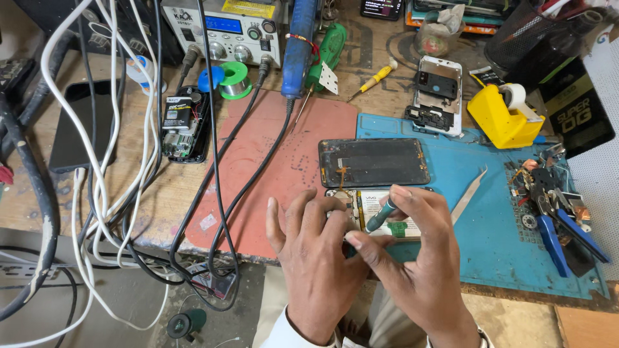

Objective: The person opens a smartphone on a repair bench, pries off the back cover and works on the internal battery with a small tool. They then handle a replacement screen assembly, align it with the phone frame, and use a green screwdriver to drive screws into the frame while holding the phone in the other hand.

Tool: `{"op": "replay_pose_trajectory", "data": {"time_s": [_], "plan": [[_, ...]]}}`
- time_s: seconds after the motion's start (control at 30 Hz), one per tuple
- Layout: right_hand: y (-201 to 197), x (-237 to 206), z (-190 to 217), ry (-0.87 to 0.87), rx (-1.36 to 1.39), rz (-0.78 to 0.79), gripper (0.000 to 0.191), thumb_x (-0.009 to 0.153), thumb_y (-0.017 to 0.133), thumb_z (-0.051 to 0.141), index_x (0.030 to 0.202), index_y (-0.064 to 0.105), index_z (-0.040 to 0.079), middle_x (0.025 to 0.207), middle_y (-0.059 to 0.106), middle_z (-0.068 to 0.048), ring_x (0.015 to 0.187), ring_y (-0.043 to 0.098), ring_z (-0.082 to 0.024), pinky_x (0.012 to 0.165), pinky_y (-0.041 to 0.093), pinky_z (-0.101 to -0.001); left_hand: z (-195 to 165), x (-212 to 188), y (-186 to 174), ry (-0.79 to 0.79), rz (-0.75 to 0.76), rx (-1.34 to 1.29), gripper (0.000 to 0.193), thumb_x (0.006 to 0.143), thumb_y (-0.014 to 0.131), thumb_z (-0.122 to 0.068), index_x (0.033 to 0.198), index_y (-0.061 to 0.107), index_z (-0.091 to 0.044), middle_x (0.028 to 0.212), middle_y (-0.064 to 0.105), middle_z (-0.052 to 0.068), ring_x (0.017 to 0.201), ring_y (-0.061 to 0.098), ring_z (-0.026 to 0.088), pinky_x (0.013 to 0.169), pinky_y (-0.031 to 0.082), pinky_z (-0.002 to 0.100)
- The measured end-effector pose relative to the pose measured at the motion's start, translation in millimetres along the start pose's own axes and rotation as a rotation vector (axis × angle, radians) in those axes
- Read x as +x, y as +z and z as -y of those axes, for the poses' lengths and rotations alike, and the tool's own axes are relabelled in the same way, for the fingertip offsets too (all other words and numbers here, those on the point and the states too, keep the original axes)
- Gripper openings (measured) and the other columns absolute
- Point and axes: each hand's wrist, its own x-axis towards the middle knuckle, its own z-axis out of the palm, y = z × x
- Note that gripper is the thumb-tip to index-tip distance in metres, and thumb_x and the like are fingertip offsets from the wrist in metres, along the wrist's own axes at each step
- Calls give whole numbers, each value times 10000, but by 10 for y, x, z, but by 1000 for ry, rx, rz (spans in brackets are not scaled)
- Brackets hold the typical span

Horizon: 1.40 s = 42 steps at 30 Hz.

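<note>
A person sits at a cluttered repair counter (161, 193), seen from above, with 2 bare hands meeting over an opened phone (374, 209) at the near edge, where a red mat (277, 161) meets a blue mat (490, 212). The left hand (316, 251) lies flat on the phone's left end, fingers spread and closing on nothing, pressing it steady. The right hand (419, 251) pinches a small teal-handled screwdriver (382, 214) between thumb and fingers, its tip angled down into the phone's exposed interior; the exact screw under the tip is probably hidden by the fingers. Just behind the phone lies its detached dark screen panel (374, 162), face down. Metal tweezers (469, 193) rest to the right on the blue mat, and a yellow tape dispenser (503, 116) stands farther back.

The step in hand looks like working a screw inside the phone body. The next move would call for keeping the driver upright on the screw head, turning gently, while the left hand holds the phone from sliding.
</note>
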Motion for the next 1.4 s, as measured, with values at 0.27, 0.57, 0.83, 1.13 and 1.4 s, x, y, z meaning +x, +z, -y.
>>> {"op": "replay_pose_trajectory", "data": {"time_s": [0.27, 0.57, 0.83, 1.13, 1.4], "plan": [[-57, -85, -130, 129, 176, 57, 759, 933, 720, -28, 1549, 297, 107, 1235, 666, -175, 1001, 703, -177, 849, 614, -285, 83, -84, -164, 23, 51, -34, 612, 651, 895, -367, 1196, 681, -186, 1227, 601, 40, 1317, 479, 312, 1178, 120, 610], [-143, -112, -106, 178, 352, -6, 796, 1008, 617, -92, 1611, 163, 161, 1270, 667, -219, 1118, 735, -265, 954, 652, -379, 117, -137, -144, 21, 34, -41, 576, 688, 892, -404, 1190, 691, -205, 1228, 596, 53, 1329, 484, 298, 1193, 144, 583], [-185, -127, -152, 216, 392, -25, 756, 1079, 569, 10, 1671, 131, 181, 1171, 652, -189, 984, 700, -208, 878, 613, -354, 97, -121, -131, 74, 12, -19, 195, 750, 841, -299, 936, 783, -281, 1181, 619, 16, 1311, 491, 296, 1185, 144, 597], [-297, -216, -257, 230, 414, -162, 722, 1123, 558, -7, 1668, 124, 187, 1140, 655, -165, 940, 673, -175, 860, 645, -364, 22, -31, -89, 75, 23, -26, 102, 805, 786, -206, 901, 764, -234, 1166, 629, -15, 1325, 486, 300, 1191, 144, 612], [-471, -259, -354, 321, 189, -246, 783, 1142, 560, -71, 1701, 67, 165, 1213, 635, -189, 984, 667, -198, 897, 595, -345, 53, 579, 231, 193, -31, 126, 168, 840, 746, -162, 990, 786, -226, 1206, 613, 10, 1352, 489, 307, 1232, 148, 611]]}}
